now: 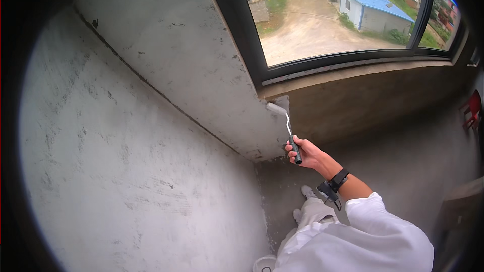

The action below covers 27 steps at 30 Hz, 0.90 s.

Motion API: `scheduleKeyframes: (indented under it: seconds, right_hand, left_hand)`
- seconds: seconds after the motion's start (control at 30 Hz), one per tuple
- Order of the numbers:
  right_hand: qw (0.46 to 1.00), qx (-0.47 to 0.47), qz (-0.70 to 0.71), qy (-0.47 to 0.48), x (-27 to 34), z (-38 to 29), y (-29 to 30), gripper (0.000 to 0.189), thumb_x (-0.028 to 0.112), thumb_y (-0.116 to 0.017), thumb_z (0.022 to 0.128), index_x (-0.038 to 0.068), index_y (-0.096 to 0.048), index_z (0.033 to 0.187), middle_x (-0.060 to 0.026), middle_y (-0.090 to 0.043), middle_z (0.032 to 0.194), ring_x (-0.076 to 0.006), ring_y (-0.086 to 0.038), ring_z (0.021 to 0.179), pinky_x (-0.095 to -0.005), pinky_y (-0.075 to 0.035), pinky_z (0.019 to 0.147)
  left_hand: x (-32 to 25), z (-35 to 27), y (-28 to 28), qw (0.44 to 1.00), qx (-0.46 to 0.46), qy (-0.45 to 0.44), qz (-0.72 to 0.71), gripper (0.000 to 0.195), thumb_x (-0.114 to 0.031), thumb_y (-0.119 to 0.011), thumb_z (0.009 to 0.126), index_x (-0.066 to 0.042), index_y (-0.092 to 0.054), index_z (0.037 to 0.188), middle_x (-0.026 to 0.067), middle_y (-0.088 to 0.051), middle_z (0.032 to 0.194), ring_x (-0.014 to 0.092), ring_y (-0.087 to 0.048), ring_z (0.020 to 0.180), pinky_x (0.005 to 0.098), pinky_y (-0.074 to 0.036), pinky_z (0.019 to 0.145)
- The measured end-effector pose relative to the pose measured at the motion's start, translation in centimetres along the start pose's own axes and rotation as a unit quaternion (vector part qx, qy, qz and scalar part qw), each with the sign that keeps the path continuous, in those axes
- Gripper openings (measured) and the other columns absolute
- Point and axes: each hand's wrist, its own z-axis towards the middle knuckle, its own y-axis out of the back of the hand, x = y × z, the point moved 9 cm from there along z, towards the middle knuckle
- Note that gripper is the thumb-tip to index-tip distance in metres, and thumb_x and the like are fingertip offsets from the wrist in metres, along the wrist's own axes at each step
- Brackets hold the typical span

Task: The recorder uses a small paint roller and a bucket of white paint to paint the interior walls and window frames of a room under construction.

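My right hand (pixel 305 153) grips the black handle of a small paint roller (pixel 276 108). Its white sleeve lies against the wall just below the window's lower left corner, or very close to it. Around the roller the wall is coated whitish (pixel 242 121), and that coat ends at a vertical edge beside bare brown-grey plaster (pixel 332 102). Dark specks show through the coat in places. A black strap with a device (pixel 332 185) sits on my right wrist. My left hand is out of view.
A dark-framed window (pixel 264 71) with a narrow sill stands above the roller. The left wall (pixel 132 181) meets the window wall along a dark corner line. A white bucket (pixel 264 263) stands by my feet on the concrete floor (pixel 363 158). A red chair (pixel 472 108) is far right.
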Motion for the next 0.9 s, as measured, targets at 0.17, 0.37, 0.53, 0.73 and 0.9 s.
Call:
scheduleKeyframes:
  seconds: [0.17,0.37,0.53,0.73,0.9]
  right_hand:
    - [0.987,0.085,0.127,-0.043,-2.8,0.5,-1.4,0.041,0.045,-0.033,0.104,0.012,-0.048,0.086,0.005,-0.041,0.063,-0.0069,-0.033,0.044,-0.0248,-0.031,0.043]
    - [0.999,0.023,0.039,-0.011,-4.7,3.7,-4.0,0.042,0.052,-0.04,0.1,0.015,-0.044,0.083,0.0064,-0.036,0.059,-0.005,-0.028,0.041,-0.0236,-0.026,0.038]
    - [0.997,-0.011,0.063,0.043,-3.2,2.9,-3.2,0.042,0.052,-0.041,0.1,0.014,-0.046,0.082,0.0066,-0.033,0.056,-0.005,-0.027,0.039,-0.0237,-0.026,0.037]
    - [0.995,0.007,0.085,0.055,-1.3,2.0,-1.6,0.043,0.053,-0.041,0.1,0.014,-0.045,0.081,0.0066,-0.032,0.055,-0.0047,-0.025,0.038,-0.0233,-0.024,0.036]
    - [0.997,0.022,0.074,0.023,-3.5,3.6,-3.4,0.044,0.054,-0.039,0.1,0.014,-0.042,0.083,0.0063,-0.031,0.056,-0.0049,-0.023,0.04,-0.0235,-0.023,0.037]
  left_hand:
    - [-0.9,-0.4,-0.1,1.0,-0.003,-0.011,0.011,0.003,-0.001,-0.056,0.082,-0.001,-0.055,0.085,0.006,-0.051,0.069,0.017,-0.052,0.057,0.0297,-0.043,0.049]
    - [-3.8,-0.3,-0.1,0.999,0.002,-0.021,0.043,0.002,-0.002,-0.056,0.083,-0.001,-0.055,0.085,0.0057,-0.051,0.069,0.017,-0.052,0.056,0.0296,-0.043,0.049]
    - [-5.0,-0.4,1.0,0.998,-0.002,-0.024,0.065,0.002,-0.002,-0.056,0.083,-0.001,-0.055,0.084,0.0056,-0.051,0.069,0.016,-0.052,0.056,0.0294,-0.042,0.049]
    - [-5.3,-0.3,1.7,0.996,0.001,-0.029,0.08,0.002,-0.003,-0.056,0.083,-0.001,-0.055,0.083,0.0053,-0.051,0.069,0.016,-0.051,0.056,0.0293,-0.042,0.049]
    - [-5.8,0.0,0.6,0.996,0.01,-0.036,0.087,0.002,-0.003,-0.056,0.084,-0.001,-0.055,0.083,0.0052,-0.051,0.069,0.016,-0.051,0.056,0.0291,-0.042,0.049]
